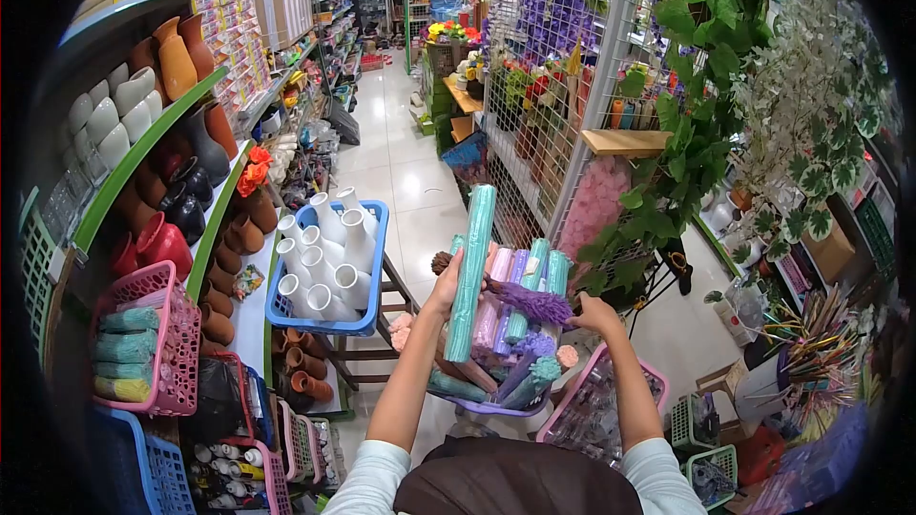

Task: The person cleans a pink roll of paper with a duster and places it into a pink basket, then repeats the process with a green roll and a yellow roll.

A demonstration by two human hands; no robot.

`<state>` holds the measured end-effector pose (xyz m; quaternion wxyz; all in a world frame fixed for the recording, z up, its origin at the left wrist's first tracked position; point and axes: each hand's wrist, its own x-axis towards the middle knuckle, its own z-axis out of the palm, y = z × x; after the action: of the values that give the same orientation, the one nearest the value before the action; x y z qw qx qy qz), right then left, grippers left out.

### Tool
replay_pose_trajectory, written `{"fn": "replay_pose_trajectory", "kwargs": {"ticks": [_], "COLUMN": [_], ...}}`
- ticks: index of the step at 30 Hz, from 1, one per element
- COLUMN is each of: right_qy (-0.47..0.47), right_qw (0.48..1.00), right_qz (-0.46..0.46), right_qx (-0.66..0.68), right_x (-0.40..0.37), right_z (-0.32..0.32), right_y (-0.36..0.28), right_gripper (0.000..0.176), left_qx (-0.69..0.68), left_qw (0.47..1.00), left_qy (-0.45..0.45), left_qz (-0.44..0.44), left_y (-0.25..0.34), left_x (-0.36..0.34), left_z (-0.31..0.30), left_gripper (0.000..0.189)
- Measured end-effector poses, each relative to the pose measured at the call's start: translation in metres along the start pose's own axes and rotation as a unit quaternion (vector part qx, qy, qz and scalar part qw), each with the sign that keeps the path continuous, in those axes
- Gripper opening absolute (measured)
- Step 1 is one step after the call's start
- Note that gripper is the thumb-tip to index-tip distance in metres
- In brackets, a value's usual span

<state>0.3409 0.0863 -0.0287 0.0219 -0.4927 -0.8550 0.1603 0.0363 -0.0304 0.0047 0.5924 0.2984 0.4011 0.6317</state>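
My left hand [446,284] is wrapped round a long teal roll in clear plastic [471,277], held upright above a full basket [496,409]. At the basket's right, my right hand [597,316] has its fingers closed at the tip of a purple flower-like bunch [534,305], which lies across the other rolls. Beneath are pink rolls [485,322], lilac rolls [515,267] and more teal rolls [557,272]. A brown pinecone-like piece [441,263] shows beside my left hand. Teal and peach puffs sit at the basket's edge.
A blue crate of white vases [324,326] stands on a stool to the left. Pottery shelves [153,148] line that side. A pink-rimmed basket [655,377] is at lower right, beside leafy vines [658,219]. A wire-mesh rack [515,162] borders the tiled aisle [386,124].
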Motion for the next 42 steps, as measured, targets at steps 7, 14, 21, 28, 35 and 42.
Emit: {"fn": "replay_pose_trajectory", "kwargs": {"ticks": [7,14,21,28,35,42], "right_qy": [0.057,-0.131,-0.201,-0.340,-0.395,-0.268], "right_qw": [0.934,0.786,0.747,0.670,0.635,0.656], "right_qz": [-0.112,-0.222,-0.307,-0.368,-0.434,-0.593], "right_qx": [0.334,0.562,0.555,0.547,0.503,0.382], "right_x": [-0.026,-0.059,-0.050,-0.050,-0.064,-0.064], "right_z": [-0.053,-0.046,-0.057,-0.064,-0.048,-0.019], "right_y": [-0.114,-0.199,-0.262,-0.372,-0.498,-0.639], "right_gripper": [0.045,0.065,0.061,0.050,0.046,0.039], "left_qx": [0.021,0.046,0.066,0.046,0.301,0.488], "left_qw": [0.999,0.970,0.911,0.805,0.671,0.516], "left_qy": [0.035,0.155,0.264,0.374,0.522,0.654], "left_qz": [0.025,0.182,0.310,0.459,0.431,0.261], "left_y": [0.020,0.046,0.102,0.157,0.181,0.213], "left_x": [-0.014,-0.036,-0.107,-0.212,-0.317,-0.413], "left_z": [0.019,0.021,-0.005,-0.039,-0.117,-0.137], "left_gripper": [0.059,0.064,0.053,0.065,0.073,0.058]}}
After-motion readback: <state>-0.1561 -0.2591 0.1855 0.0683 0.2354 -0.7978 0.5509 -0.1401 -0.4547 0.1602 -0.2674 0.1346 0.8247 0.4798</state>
